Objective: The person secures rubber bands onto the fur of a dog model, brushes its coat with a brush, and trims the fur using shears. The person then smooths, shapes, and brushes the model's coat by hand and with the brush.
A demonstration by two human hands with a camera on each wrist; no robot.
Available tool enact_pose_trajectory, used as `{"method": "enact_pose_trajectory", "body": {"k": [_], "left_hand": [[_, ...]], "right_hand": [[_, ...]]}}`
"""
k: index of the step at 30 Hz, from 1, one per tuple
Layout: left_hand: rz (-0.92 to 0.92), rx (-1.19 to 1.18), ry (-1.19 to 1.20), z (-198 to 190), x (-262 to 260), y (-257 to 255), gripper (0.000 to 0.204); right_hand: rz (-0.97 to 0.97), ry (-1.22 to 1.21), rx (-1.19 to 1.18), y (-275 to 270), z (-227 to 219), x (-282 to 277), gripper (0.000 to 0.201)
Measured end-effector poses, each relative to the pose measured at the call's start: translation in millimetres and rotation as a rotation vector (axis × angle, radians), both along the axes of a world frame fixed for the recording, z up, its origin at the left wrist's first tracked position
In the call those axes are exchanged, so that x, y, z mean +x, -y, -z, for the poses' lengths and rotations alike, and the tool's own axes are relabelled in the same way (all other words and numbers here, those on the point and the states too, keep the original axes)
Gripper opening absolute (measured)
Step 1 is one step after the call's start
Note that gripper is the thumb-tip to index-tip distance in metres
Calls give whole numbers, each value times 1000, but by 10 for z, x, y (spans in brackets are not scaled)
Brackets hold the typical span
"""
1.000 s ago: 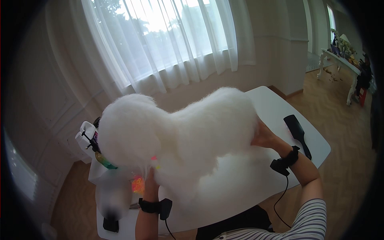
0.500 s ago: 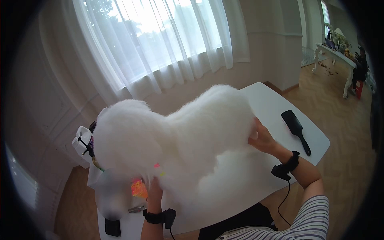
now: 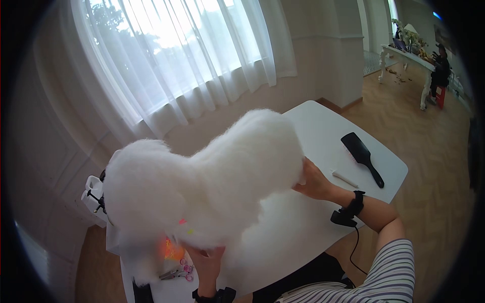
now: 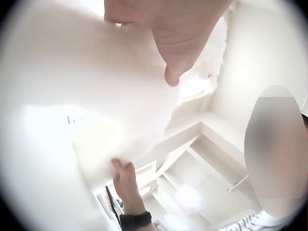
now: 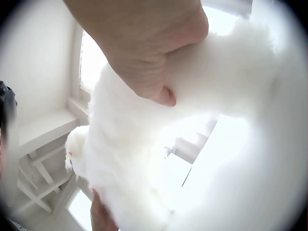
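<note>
A fluffy white dog (image 3: 227, 166) stands across the table, its head (image 3: 141, 187) to the left and its rump to the right. Low at its front, my left hand (image 3: 204, 262) grips a foreleg; in the left wrist view the left thumb (image 4: 172, 77) presses into the white fur. My right hand (image 3: 316, 182) holds a hind leg at the rump. Thick fur covers most of its fingers in the head view, while the right wrist view has the right hand (image 5: 144, 57) wrapped round the leg. Small pink and yellow bits (image 3: 186, 226) show below the head.
A black paddle brush (image 3: 362, 156) and a slim white stick (image 3: 345, 178) lie on the white table (image 3: 308, 118) at the right. Pink-handled scissors (image 3: 177, 273) and an orange packet (image 3: 173, 249) lie near the left hand. Behind the head stands a white bottle (image 3: 91, 194).
The dog has shifted left and towards me with both hands on it, its head end most. The scissors and the white stick have come into sight. The head view has turned right.
</note>
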State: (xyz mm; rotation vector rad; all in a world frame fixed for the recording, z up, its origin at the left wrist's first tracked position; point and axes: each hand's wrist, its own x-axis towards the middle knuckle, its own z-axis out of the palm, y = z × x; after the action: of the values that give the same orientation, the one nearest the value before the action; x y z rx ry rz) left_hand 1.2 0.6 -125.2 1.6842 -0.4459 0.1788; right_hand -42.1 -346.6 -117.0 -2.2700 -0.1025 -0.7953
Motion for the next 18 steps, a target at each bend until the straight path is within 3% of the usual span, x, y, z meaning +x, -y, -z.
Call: {"method": "enact_pose_trajectory", "body": {"k": [7, 9, 18], "left_hand": [[7, 91, -66, -130, -10, 139, 104], [31, 22, 44, -79, 17, 206, 89], [51, 2, -59, -54, 105, 257, 90]], "right_hand": [[18, -23, -2, -35, -59, 12, 69], [35, -19, -2, -25, -5, 39, 67], [102, -36, 68, -17, 17, 71, 61]]}}
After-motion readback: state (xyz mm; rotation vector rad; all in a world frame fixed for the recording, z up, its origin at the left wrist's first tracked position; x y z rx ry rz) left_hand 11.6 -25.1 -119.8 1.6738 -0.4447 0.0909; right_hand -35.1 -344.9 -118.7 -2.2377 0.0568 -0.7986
